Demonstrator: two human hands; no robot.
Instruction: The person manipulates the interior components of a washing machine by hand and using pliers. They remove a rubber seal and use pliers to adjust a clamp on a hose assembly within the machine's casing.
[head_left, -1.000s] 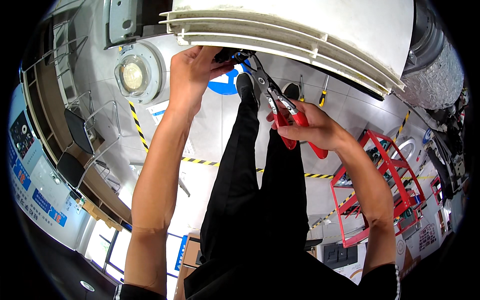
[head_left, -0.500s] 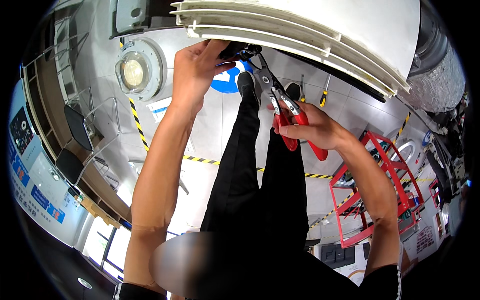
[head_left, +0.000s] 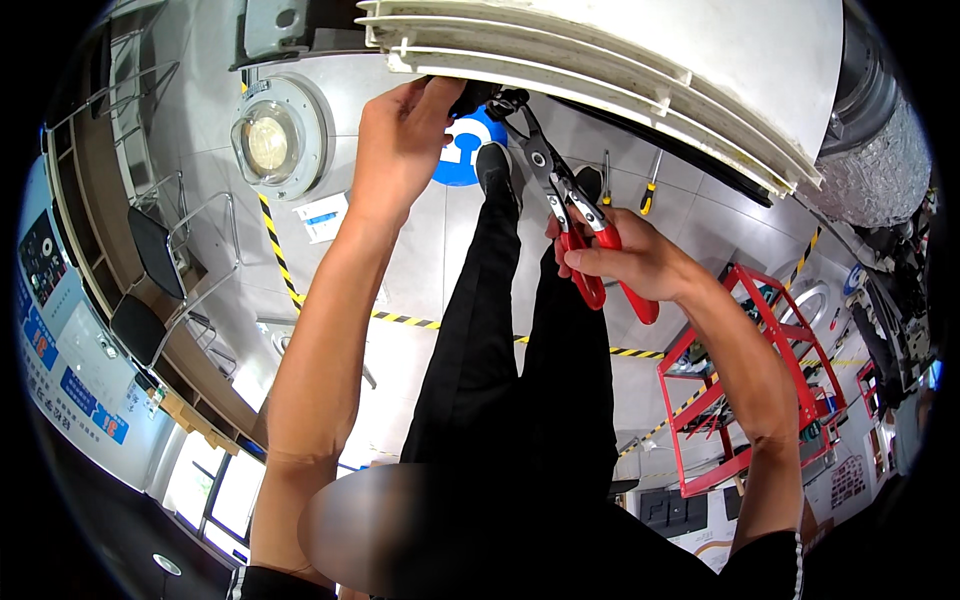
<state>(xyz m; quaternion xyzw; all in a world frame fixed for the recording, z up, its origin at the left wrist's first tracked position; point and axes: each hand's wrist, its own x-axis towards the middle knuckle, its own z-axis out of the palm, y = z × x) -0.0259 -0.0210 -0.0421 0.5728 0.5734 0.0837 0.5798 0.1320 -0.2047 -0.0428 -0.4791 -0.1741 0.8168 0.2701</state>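
Note:
My right hand (head_left: 635, 258) grips red-handled pliers (head_left: 541, 160) with long grey jaws, their handles spread apart. The jaw tips reach up to a small black part (head_left: 506, 103) under the ribbed edge of a white appliance panel (head_left: 590, 65). My left hand (head_left: 398, 150) is beside that part, just below the panel edge. Its fingers are curled around something dark, partly hidden by the panel, and I cannot make out exactly what it is.
On the floor lie two screwdrivers, one with a yellow-and-black handle (head_left: 648, 197). A round door with a glass bowl (head_left: 275, 140) lies at the left. A red rack cart (head_left: 745, 380) stands at the right, and chairs (head_left: 140, 320) at the left. Striped tape (head_left: 405, 320) crosses the floor.
My left hand and the pliers' jaws have shifted slightly to the right. The pliers' handles stay in my right hand, moved a little the same way.

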